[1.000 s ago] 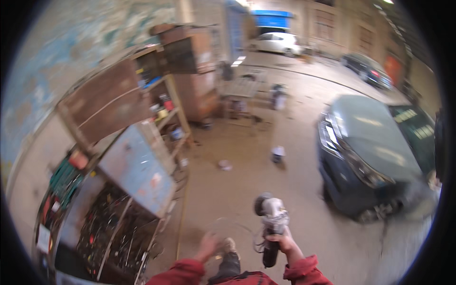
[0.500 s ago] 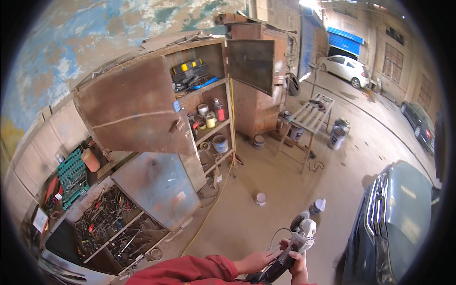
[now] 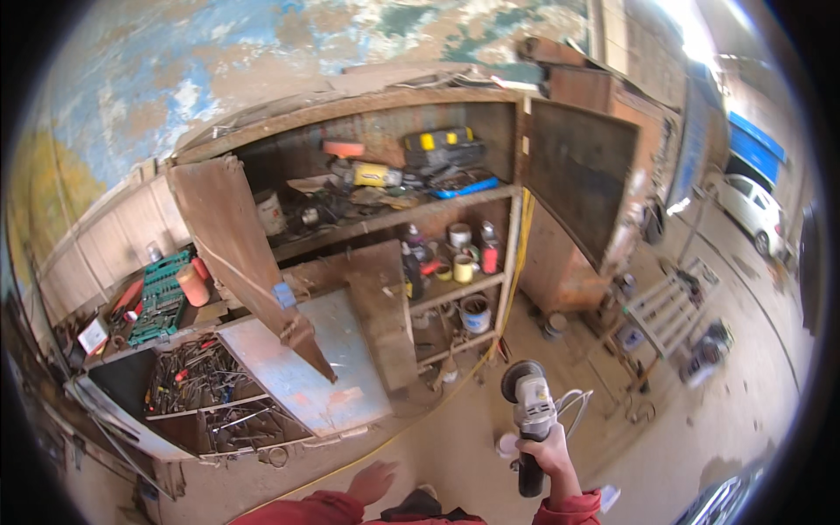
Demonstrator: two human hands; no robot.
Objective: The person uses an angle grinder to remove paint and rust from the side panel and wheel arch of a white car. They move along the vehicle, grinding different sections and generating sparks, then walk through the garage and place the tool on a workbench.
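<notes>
An angle grinder (image 3: 531, 413) with a grey-white head and a dark round disc (image 3: 522, 380) is held upright in my right hand (image 3: 551, 451). My fingers wrap round its body below the head, and a pale cord loops beside it. Away from the tool, my left hand (image 3: 374, 482) hangs low in front of me, slightly blurred, with fingers stretched out and nothing in them. In front stands a rusty cabinet (image 3: 367, 229) with both upper doors swung out. Its shelves hold a black and yellow case (image 3: 439, 149), a blue tray (image 3: 466, 187), bottles and cans.
Left is an opened tool chest (image 3: 194, 411) full of loose tools, with a green socket set (image 3: 164, 297) behind. A yellow hose (image 3: 385, 442) runs along the floor. A slatted metal stand (image 3: 669, 308), buckets and a white car (image 3: 746, 208) are at right.
My left hand has come off the grinder and moved left. The right hand now holds the grinder alone. My view has turned left and come nearer the cabinet.
</notes>
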